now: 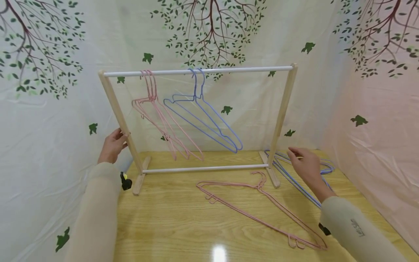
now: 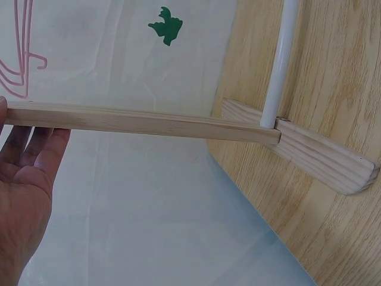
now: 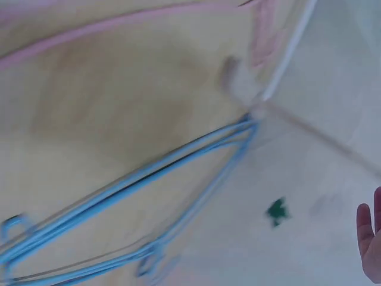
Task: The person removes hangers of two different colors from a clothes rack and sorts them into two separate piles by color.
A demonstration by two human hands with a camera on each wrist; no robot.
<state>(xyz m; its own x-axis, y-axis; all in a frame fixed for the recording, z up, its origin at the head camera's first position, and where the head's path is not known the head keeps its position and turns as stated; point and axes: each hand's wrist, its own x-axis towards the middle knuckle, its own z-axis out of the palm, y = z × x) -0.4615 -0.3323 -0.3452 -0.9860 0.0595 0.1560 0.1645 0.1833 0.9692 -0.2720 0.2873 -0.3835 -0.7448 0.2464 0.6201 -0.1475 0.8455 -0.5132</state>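
Observation:
A small wooden clothes rack (image 1: 286, 98) with white rods stands on the table. My left hand (image 1: 113, 146) grips its left upright (image 2: 143, 122), fingers behind the wood and thumb on the other side. On the top rod (image 1: 229, 70) hang several pink hangers (image 1: 153, 98) at the left and two blue hangers (image 1: 212, 122) nearer the middle. My right hand (image 1: 306, 165) hovers empty beside the right upright, above a pile of blue hangers (image 3: 125, 185) on the table. Pink hangers (image 1: 242, 210) lie stacked in front of the rack, their hooks toward its right foot.
The wood-grain table (image 1: 157, 225) carries everything. A pale curtain (image 1: 255, 120) with printed trees and green leaf shapes surrounds it at the back and sides. The rack's feet (image 1: 139, 185) stick out toward me, and a lower white rod (image 1: 206, 168) joins them.

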